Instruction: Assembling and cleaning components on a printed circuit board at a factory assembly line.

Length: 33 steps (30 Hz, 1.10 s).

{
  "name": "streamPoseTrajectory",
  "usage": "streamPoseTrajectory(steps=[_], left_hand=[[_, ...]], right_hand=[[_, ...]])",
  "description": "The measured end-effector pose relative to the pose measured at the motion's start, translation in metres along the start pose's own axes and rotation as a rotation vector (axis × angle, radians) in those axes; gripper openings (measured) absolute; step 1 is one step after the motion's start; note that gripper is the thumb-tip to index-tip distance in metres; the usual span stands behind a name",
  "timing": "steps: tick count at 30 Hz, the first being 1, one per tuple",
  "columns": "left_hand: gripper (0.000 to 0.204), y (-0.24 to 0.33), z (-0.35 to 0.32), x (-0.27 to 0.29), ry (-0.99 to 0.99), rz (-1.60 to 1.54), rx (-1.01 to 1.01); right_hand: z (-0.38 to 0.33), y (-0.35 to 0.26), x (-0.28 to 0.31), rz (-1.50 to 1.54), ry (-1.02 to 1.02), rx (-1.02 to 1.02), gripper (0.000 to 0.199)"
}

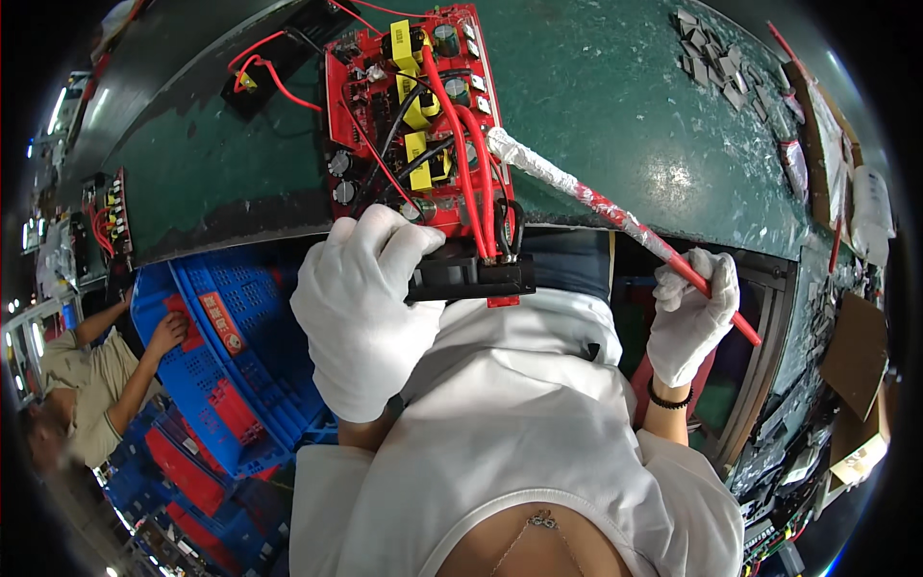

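A red circuit board [361, 87] with yellow transformers, capacitors and thick red wires lies on the green workbench [596, 106] in the head view. My left hand [361, 298], in a white glove, grips the board's near edge beside a black block [471, 277] mounted there. My right hand [694, 313], also gloved, holds a long red stick [615, 213] whose upper part is caked in white paste. The stick's white tip [500, 144] touches the board among the red wires.
Several small grey parts [716, 60] lie at the bench's far right, with cardboard boxes [856, 385] further right. Blue crates [216, 346] stand at the lower left, where another person [91, 385] reaches into one. Another red board [113, 216] sits far left.
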<state>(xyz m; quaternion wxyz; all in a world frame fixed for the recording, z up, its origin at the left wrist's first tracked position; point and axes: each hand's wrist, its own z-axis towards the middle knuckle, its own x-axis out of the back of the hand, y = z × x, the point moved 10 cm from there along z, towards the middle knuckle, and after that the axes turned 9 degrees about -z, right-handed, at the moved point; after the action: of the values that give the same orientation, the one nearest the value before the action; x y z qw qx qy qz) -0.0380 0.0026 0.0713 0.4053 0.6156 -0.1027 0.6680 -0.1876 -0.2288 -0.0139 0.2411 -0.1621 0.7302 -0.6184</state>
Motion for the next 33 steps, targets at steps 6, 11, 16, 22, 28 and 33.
streamPoseTrajectory(steps=[6,11,16,22,28,33], left_hand=[[0.041,0.001,0.000,0.000,0.006,-0.012,-0.007],[0.039,0.002,0.000,0.000,-0.013,-0.024,-0.009],[0.037,0.000,-0.002,0.001,-0.002,-0.025,-0.002],[0.034,0.005,0.000,0.006,0.021,-0.051,0.019],[0.042,0.001,0.002,-0.004,-0.034,-0.034,-0.013],[0.044,-0.001,-0.001,-0.001,-0.054,-0.045,0.003]], right_hand=[[0.002,0.001,0.002,0.041,0.043,-0.022,0.030],[-0.001,-0.003,-0.001,-0.049,-0.003,0.004,0.031],[0.000,0.000,0.005,0.043,0.032,-0.032,0.031],[-0.003,0.001,0.018,0.039,0.139,-0.071,0.031],[0.003,-0.001,0.007,0.030,-0.060,-0.003,0.032],[0.005,0.000,0.008,0.058,0.022,-0.045,0.031]])
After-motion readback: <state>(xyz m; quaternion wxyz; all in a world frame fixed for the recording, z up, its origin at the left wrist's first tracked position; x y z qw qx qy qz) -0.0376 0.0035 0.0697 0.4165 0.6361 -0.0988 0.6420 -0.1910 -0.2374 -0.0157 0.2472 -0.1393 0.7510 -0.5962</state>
